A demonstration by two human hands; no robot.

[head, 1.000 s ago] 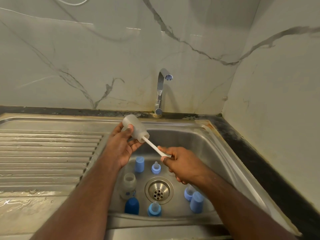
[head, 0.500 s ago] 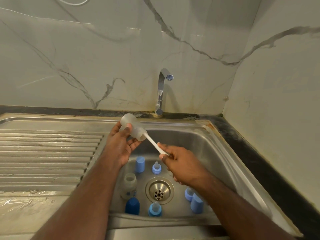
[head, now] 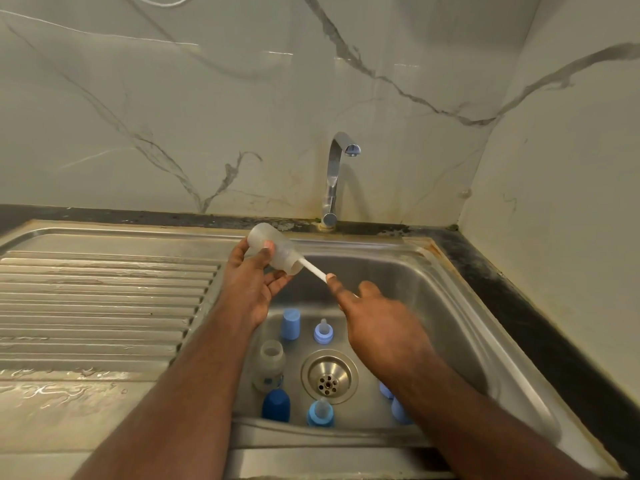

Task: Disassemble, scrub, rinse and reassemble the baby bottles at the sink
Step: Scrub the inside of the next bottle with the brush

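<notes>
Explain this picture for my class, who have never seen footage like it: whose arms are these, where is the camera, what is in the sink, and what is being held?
No machine is involved. The camera sits on a person's head and looks forward and down, so the two arms are the wearer's own.

The left hand grips a cloudy, empty baby bottle, tipped on its side above the steel sink. The right hand holds the white handle of a bottle brush, whose head is hidden inside the bottle.

On the sink floor, around the drain, stand a second clear bottle, blue caps such as the pale one, and blue rings with teats.

The tap shows no running water.
</notes>
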